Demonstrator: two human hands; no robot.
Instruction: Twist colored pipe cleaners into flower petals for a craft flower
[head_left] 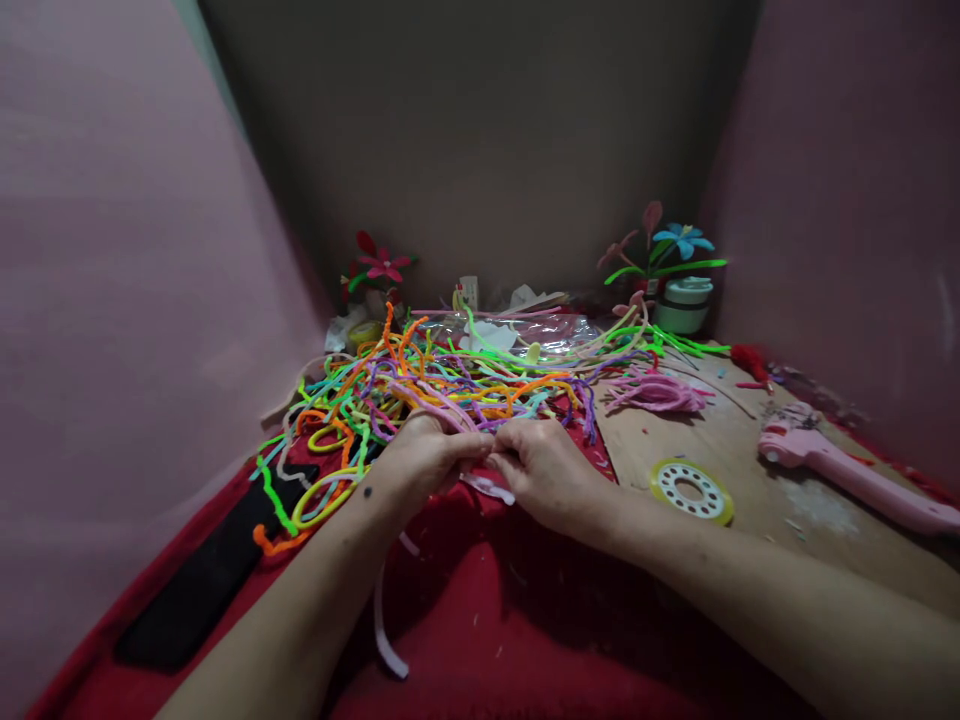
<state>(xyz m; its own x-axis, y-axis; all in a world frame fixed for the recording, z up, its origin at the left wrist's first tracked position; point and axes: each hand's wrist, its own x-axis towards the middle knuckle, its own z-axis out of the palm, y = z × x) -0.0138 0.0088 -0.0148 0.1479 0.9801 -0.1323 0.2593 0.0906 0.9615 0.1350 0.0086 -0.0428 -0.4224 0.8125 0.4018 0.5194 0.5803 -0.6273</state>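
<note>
My left hand (427, 455) and my right hand (544, 470) meet at the near edge of a tangled heap of coloured pipe cleaners (450, 385). Both have their fingers pinched together on a pale pink pipe cleaner (450, 408) that runs up and left out of the left hand's fingers. A white ribbon strip (386, 625) hangs below the hands over the red cloth (495, 620). How far the pink strand continues into the right hand's fingers is hidden.
A roll of tape (691, 490) and a pink glue gun (840, 465) lie on the wooden board (750, 440) to the right. A pink pipe-cleaner bundle (656, 392) lies near it. Craft flowers in a pot (679, 270) and another flower (379, 265) stand at the back. A black strip (202, 580) lies left.
</note>
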